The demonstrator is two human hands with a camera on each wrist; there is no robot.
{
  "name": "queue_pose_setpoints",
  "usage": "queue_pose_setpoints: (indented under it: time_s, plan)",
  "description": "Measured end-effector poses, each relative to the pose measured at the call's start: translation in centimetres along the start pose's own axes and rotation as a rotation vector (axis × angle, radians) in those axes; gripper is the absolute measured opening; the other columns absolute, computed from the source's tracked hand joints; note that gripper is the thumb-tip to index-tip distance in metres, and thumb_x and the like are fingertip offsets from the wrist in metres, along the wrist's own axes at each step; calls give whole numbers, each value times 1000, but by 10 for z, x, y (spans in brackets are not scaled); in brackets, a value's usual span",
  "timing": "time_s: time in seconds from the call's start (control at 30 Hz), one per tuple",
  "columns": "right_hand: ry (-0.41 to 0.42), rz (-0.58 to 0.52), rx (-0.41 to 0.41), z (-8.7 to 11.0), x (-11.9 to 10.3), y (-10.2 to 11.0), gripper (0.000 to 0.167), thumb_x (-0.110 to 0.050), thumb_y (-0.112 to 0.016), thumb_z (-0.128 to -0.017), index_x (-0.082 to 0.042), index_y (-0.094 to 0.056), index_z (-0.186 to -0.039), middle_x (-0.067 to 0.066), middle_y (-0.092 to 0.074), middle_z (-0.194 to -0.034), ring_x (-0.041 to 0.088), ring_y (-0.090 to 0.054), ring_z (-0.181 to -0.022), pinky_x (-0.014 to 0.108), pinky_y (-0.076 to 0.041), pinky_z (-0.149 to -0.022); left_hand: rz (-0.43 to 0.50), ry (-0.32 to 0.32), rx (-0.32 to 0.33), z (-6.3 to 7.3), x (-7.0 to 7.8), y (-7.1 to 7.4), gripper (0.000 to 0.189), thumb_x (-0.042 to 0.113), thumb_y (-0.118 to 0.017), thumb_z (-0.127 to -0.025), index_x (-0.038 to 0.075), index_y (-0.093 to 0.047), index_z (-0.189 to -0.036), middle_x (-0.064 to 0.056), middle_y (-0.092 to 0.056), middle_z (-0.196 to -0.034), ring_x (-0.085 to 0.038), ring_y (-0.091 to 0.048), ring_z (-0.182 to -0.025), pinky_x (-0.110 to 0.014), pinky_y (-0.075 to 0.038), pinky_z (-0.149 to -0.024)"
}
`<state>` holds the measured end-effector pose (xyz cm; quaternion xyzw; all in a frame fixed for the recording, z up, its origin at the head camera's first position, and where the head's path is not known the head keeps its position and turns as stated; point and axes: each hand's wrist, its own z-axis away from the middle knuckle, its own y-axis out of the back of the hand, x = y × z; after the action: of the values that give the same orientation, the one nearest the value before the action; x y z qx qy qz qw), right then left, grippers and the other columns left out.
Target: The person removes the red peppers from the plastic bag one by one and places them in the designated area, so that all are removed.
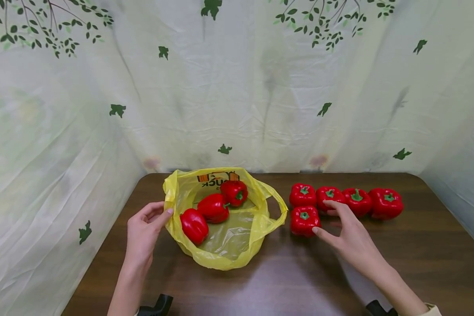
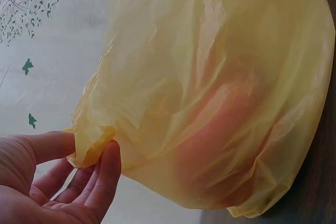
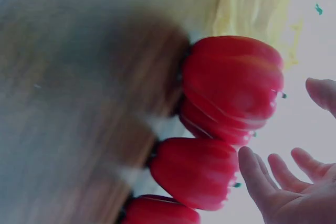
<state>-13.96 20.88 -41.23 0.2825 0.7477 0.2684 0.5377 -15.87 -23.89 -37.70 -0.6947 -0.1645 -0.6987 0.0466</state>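
A yellow plastic bag [image 1: 225,261] lies with its mouth wide apart, three red bell peppers [image 1: 195,225] inside it. My left hand [image 1: 145,232] pinches the bag's left rim between thumb and fingers; the left wrist view shows the fold of yellow plastic [image 2: 94,148] there. To the right of the bag, my right hand [image 1: 351,237] hovers with spread fingers over the nearest bell pepper [image 1: 303,221]. In the right wrist view, air shows between its thumb and that red bell pepper [image 3: 233,74]. Behind it, several more bell peppers [image 1: 356,202] stand in a row, green stems up.
Everything stands on a dark brown wooden table [image 1: 276,281]. A pale curtain [image 1: 241,96] with green leaf prints closes off the back and sides. The bag's handle loop [image 1: 280,219] sticks out toward the peppers on the right.
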Motion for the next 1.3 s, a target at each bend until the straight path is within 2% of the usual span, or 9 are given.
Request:
queue_pose_setpoints:
  time_s: [0.1,0.3,0.4,0.5,0.67,0.8,0.97,1.13,1.3]
  plan:
    - [23,-4,20,-1,-5,4,72,-32,-81,-83,-11,-44,-141,6,-48,-136,27,-52,-115,43,-53,-87,-1,-1,0,0,1,0,37,20,-73,-91,-1,-64,-120,-2,-68,-100,-16,-66,-87,-22,-54,-76]
    - [95,-36,47,-3,-13,3,66,-24,-82,-83,-9,-48,-138,4,-51,-132,24,-54,-113,23,-52,-86,-9,7,8,1,3,1,38,21,-73,-91,0,-64,-120,-1,-68,-100,-15,-65,-86,-21,-54,-76]
    - [141,-74,51,-5,-20,0,63,-20,-82,-83,-8,-50,-135,5,-53,-130,23,-55,-111,28,-53,-86,-6,4,10,1,3,2,38,22,-74,-90,0,-64,-120,-1,-68,-100,-15,-65,-86,-21,-54,-76]
    - [163,-96,45,-6,-29,-4,60,-21,-81,-84,-13,-51,-135,2,-54,-130,21,-56,-112,35,-54,-85,12,-12,10,1,2,2,36,20,-74,-90,-2,-65,-118,-2,-68,-98,-15,-65,-84,-22,-54,-74]
    - [223,-137,21,-10,-49,-11,56,-22,-79,-85,-21,-53,-134,-8,-54,-130,16,-55,-115,36,-51,-90,30,-34,12,0,2,2,35,16,-75,-89,-3,-66,-116,-2,-69,-95,-15,-66,-82,-22,-54,-72]
    - [293,-216,-30,-15,-64,-17,54,-20,-79,-86,-25,-54,-133,-10,-54,-128,16,-54,-116,35,-49,-93,24,-33,15,0,2,3,35,17,-75,-89,-3,-66,-117,-2,-68,-95,-14,-66,-82,-22,-53,-72]
    - [329,-261,-118,-22,-78,-26,51,-21,-77,-88,-29,-53,-132,-15,-54,-126,13,-56,-106,32,-52,-85,19,-27,23,0,2,4,34,17,-75,-89,-2,-66,-116,-2,-68,-96,-14,-66,-82,-21,-53,-71]
    - [338,-283,-191,-32,-94,-36,49,-27,-75,-90,-31,-53,-133,-17,-54,-126,18,-58,-101,35,-54,-77,22,-29,26,-1,1,6,35,18,-75,-89,-2,-66,-116,-1,-68,-96,-14,-66,-82,-22,-54,-72]
    - [342,-359,-263,-44,-108,-49,49,-23,-75,-89,-26,-54,-133,-15,-54,-129,14,-54,-115,40,-53,-88,12,-33,13,-1,2,5,35,18,-73,-90,-2,-65,-117,-3,-68,-98,-15,-66,-83,-23,-55,-74]
